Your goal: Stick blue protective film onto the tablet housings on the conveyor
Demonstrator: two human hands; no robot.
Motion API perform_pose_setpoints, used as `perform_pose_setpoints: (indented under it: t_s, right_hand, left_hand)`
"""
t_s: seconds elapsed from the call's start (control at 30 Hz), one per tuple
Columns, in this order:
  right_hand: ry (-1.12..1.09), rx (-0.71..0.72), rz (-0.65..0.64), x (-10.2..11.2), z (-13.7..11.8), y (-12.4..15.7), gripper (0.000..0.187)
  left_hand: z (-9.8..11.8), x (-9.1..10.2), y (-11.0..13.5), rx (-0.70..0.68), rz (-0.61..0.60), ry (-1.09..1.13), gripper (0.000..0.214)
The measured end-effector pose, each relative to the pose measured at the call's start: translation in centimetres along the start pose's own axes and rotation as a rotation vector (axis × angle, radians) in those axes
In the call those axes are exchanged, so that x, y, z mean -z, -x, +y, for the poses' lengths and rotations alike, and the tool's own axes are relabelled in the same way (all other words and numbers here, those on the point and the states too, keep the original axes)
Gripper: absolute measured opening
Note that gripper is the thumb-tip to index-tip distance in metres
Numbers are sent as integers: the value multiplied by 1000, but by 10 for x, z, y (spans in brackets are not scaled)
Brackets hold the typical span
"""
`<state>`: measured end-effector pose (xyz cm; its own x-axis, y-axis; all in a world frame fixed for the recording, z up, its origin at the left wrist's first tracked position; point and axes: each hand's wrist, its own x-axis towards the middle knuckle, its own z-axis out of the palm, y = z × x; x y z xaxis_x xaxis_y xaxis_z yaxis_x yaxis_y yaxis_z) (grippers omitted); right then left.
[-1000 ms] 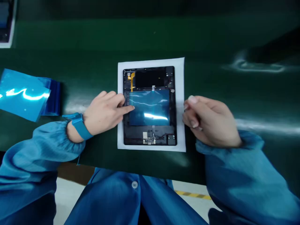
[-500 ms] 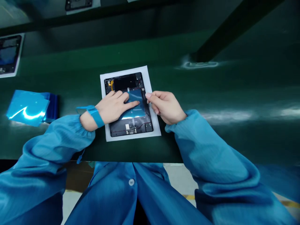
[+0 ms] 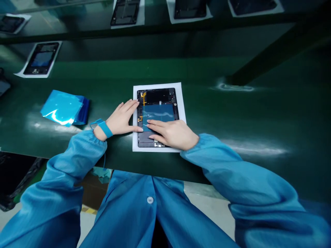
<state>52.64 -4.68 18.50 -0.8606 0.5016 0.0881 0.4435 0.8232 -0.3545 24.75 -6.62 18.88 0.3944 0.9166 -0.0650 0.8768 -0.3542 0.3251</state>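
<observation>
In front of me an opened tablet (image 3: 170, 96) lies on a white sheet (image 3: 182, 103), its inner parts facing up. A glossy blue film (image 3: 161, 112) covers the battery area in its middle. My left hand (image 3: 120, 119), with a blue strap on the wrist, is open at the tablet's left edge, thumb and fingertips touching the frame. Across the lower part of the film reaches my right hand (image 3: 174, 134), its fingers stretched out and laid on the surface. The lower right of the tablet is hidden beneath it.
A stack of shiny blue films (image 3: 64, 107) lies left on the green bench (image 3: 219, 117). Another opened tablet (image 3: 42, 58) rests on paper farther left. More tablets, one of them (image 3: 126, 12), stand along the raised ledge behind. A dark post (image 3: 248, 70) rises at the back right.
My view has shifted left. My left hand has gone from the film to the tablet's left edge. My right hand has left its pinch at the right edge and now lies flat across the film.
</observation>
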Motion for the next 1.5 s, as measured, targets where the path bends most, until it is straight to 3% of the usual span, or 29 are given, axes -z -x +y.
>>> perform_pose_setpoints:
  t_s: [0.17, 0.27, 0.37, 0.5, 0.7, 0.93, 1.0, 1.1, 1.23, 1.37, 1.5]
  right_hand:
    - [204, -13, -49, 6, 17, -38, 60]
    - [252, -52, -51, 7, 18, -45, 60]
    - [308, -64, -45, 1, 6, -31, 62]
    - [270, 27, -34, -3, 0, -13, 61]
    - [351, -182, 38, 0, 11, -20, 62]
    - [268, 35, -1, -10, -35, 15, 76]
    - [230, -20, 49, -8, -33, 21, 75]
    - [267, -274, 114, -4, -15, 21, 71]
    - [339, -496, 64, 2, 14, 7, 73]
    - [343, -522, 11, 8, 24, -4, 71]
    - [393, -453, -28, 6, 7, 14, 78]
  left_hand:
    - [1, -10, 2, 14, -38, 1, 127]
    - [2, -13, 0, 17, -31, -10, 129]
    - [2, -16, 0, 21, -24, -21, 128]
    - [3, -18, -1, 13, -21, -37, 127]
    - [5, -19, -1, 15, -8, -39, 125]
    - [4, -21, -2, 3, 0, -47, 122]
    - [3, -21, -1, 4, 5, -47, 122]
    - [1, -22, -1, -3, 10, -44, 121]
    - [1, -21, -1, 0, -3, -57, 121]
    - [2, -17, -2, 16, -8, -66, 120]
    - [1, -17, -3, 18, -17, -58, 120]
